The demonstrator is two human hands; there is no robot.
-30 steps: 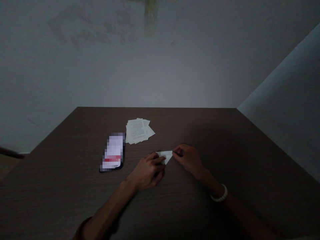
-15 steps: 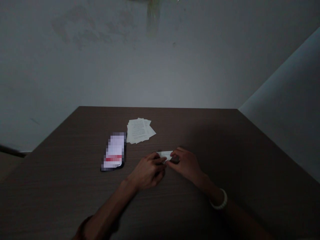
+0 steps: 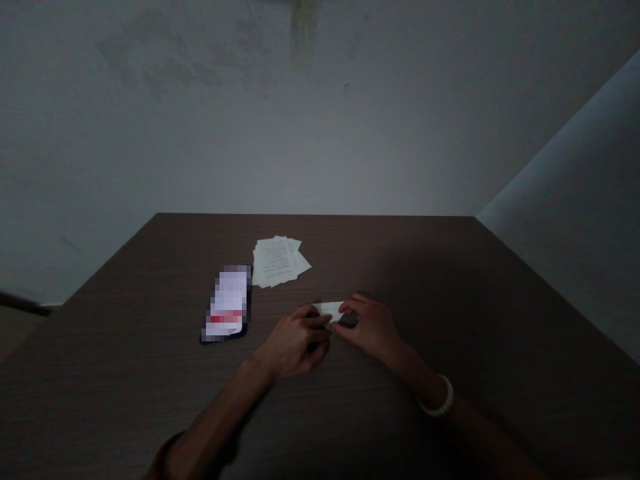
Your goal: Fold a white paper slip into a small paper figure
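A small piece of white paper (image 3: pixel 327 308) lies on the dark wooden table between my hands, its near part covered by fingers. My left hand (image 3: pixel 296 341) rests over its left side, with the fingers bent and pressed onto it. From the right, my right hand (image 3: pixel 371 327) pinches the paper's right side, thumb and forefinger close together. The thumb and fingertips of both hands nearly meet at the paper's near edge. Whether the paper is folded there is hard to see.
A loose stack of printed white sheets (image 3: pixel 279 262) sits beyond my left hand. Left of that hand lies a phone (image 3: pixel 227 303) with a lit, blurred screen. The table (image 3: pixel 400 240) meets a stained wall (image 3: pixel 200 133) at its far edge. A pale bracelet (image 3: pixel 443 399) circles my right wrist.
My fingertips have shifted very slightly on the paper. The view has drifted a little; the sheets and phone stay in place.
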